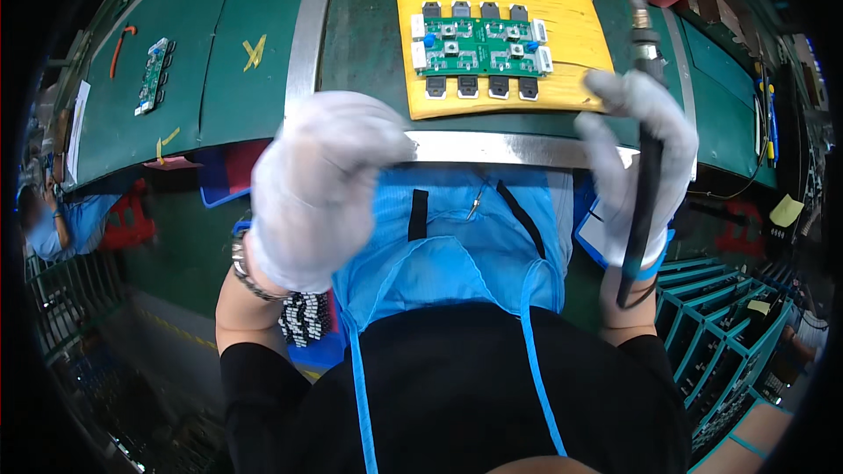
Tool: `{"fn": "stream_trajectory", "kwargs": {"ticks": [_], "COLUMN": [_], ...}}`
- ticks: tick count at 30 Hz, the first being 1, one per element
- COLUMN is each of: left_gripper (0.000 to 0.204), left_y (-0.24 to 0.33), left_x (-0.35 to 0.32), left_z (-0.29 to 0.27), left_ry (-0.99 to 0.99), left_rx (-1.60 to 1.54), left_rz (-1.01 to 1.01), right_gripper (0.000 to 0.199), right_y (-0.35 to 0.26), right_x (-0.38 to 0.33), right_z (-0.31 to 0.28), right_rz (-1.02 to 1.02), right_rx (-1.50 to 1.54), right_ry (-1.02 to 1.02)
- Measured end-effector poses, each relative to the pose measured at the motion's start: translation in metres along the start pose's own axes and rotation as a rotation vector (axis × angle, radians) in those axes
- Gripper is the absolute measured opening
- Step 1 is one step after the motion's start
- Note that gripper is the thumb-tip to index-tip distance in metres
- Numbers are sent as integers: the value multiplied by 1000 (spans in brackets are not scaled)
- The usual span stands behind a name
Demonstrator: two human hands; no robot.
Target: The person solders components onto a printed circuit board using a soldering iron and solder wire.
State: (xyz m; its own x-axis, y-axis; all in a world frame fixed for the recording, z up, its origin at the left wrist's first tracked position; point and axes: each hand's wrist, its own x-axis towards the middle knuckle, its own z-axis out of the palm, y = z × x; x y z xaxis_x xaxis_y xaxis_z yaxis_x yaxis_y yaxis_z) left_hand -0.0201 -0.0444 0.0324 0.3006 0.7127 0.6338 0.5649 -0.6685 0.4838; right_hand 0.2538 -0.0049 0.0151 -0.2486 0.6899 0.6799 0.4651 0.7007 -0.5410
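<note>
- The long green workbench [263,88] with its bare metal front edge runs across the room ahead of the person, who wears a pale blue apron [448,246].
- A yellow rectangular wooden board [571,26] lies flat on the bench, straight ahead of the person and just behind the metal edge.
- The left hand [320,189], in a white glove, is raised in front of the bench edge, blurred; its fingers curl inward, but I cannot tell whether it grips anything.
- The right hand [641,158], also gloved in white, is closed around a black pen-shaped power tool [645,184] with a metal tip pointing up, held just right of the board.
- A green circuit board [479,46] with black parts along both long sides rests in the middle of the yellow board, well clear of both hands.
- A second, smaller green circuit board [154,75] lies far off to the left on the bench.
</note>
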Motion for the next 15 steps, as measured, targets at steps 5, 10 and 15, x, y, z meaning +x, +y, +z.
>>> {"fn": "stream_trajectory", "kwargs": {"ticks": [5, 10, 15], "left_gripper": [25, 27, 24], "left_y": [19, 16, 15], "left_x": [3, 2, 16], "left_z": [22, 29, 22], "left_ry": [-179, -170, -105], "left_rx": [-84, -18, 108], "left_rz": [-14, 72, 137], "right_gripper": [37, 38, 28], "right_y": [-30, -33, -36], "right_x": [5, -7, -5], "right_z": [30, 29, 33], "right_rz": [-96, 13, -1], "right_rx": [294, 331, 333], "right_ry": [-107, -38, 17]}}
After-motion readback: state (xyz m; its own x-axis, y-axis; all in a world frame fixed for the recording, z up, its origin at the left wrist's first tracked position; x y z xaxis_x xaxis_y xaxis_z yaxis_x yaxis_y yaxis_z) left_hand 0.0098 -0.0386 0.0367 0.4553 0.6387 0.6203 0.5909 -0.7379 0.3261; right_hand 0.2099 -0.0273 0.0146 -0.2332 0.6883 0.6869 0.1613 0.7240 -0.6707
